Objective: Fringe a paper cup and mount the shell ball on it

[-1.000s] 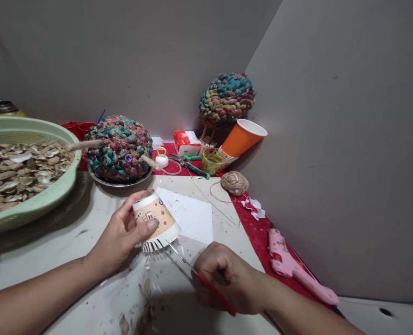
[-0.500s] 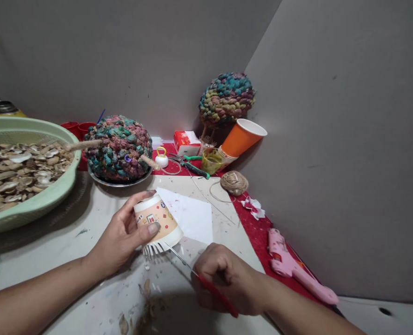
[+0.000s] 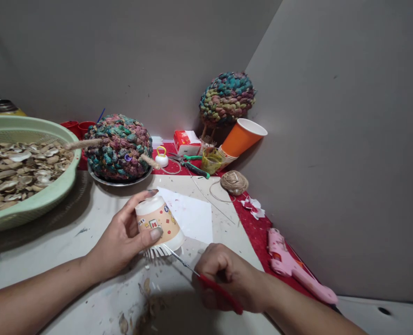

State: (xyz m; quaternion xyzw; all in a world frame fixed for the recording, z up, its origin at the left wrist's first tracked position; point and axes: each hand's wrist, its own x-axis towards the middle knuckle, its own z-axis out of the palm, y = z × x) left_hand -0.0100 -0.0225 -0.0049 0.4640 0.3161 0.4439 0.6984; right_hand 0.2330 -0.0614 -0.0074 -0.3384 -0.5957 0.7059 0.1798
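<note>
My left hand (image 3: pixel 124 237) grips a printed paper cup (image 3: pixel 163 216), held upside down and tilted, thumb on its side and fingers behind it. Along the cup's lower rim runs a fringe of narrow cut strips (image 3: pixel 156 251) on the left part; the right part of the rim is uncut. My right hand (image 3: pixel 227 277) is closed round the red handles of a pair of scissors (image 3: pixel 183 263). The blade tips lie at the rim beside the last strip, and the blades look nearly closed. Under the cup, a white sheet of paper (image 3: pixel 196 218) lies on the table.
A green basket (image 3: pixel 63 186) of shells stands left. A colourful shell-covered ball (image 3: pixel 121 149) sits in a metal dish; another ball (image 3: pixel 227 97) stands behind an orange cup (image 3: pixel 239 139). Pliers (image 3: pixel 196 167), a twine ball (image 3: pixel 234 182) and a pink glue gun (image 3: pixel 297 270) lie at the right.
The cup has shifted slightly to the right and turned a little in my left hand. The scissors moved slightly with my right hand, their tips staying at the rim.
</note>
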